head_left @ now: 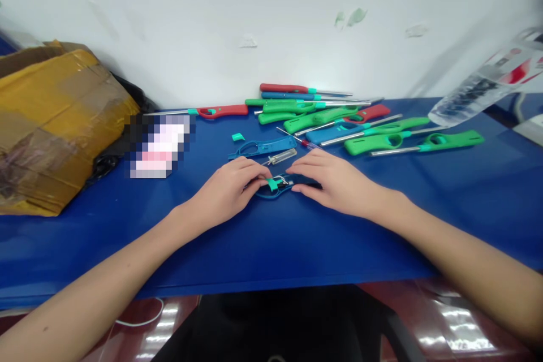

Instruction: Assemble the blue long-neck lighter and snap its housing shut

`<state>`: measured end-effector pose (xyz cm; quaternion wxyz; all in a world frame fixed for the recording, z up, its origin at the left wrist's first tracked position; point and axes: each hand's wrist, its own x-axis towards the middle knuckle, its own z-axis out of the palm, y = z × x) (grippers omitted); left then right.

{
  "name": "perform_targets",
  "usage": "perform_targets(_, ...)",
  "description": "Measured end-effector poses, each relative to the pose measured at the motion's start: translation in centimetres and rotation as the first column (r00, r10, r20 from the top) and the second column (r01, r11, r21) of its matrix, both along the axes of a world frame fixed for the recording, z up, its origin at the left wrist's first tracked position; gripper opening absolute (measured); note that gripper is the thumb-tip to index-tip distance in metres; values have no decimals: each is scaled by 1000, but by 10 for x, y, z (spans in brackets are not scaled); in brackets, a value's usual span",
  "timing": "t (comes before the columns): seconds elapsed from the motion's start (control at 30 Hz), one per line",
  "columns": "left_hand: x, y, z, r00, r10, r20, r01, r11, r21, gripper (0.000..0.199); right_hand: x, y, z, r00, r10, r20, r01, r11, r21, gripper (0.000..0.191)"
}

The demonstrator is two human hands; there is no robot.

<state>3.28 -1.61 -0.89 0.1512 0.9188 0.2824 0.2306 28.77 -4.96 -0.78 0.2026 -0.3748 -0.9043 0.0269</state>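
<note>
A blue lighter shell half [271, 197] lies low over the table between my hands, with a teal trigger [272, 184], thin white wire and a small black part in it. My left hand [231, 186] pinches the trigger at the shell's left end. Around the shell's right end curl the thumb and fingers of my right hand [339, 181], which hides the rest of it. Just beyond lie a clear fuel tank [282, 156], another blue shell half [267, 147] and a loose teal piece [238, 137].
Several green, red and blue stick lighters [377, 142] are heaped at the back of the blue table [254, 249]. A red lighter [223, 111] and a blurred-out phone-like object [163, 147] lie left. A taped carton [55, 130] stands far left, a plastic bottle [479, 90] at right.
</note>
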Motion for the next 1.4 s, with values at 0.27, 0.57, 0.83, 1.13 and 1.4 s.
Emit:
perform_targets(0.27,-2,1,2,999,-35,-12,34,999,-24,18,-1,0,0,1000,1,3,-2,1000,12,27)
perform_targets(0.57,1,1,4,995,-74,-68,81,992,98,21,-2,-3,1,1000,-4,5,4,1000,11,25)
perform_targets(0.83,4,-5,1,999,19,-48,-14,993,114,20,-3,-3,1,1000,-11,-2,11,1000,9,25)
perform_targets(1.13,2,-8,1,1000,9,17,-12,978,210,19,-3,-3,-2,1000,-9,10,9,1000,19,24)
perform_targets(1.4,2,-6,14,971,15,-240,87,908,410,23,-7,-3,-1,1000,-14,-4,14,1000,8,25)
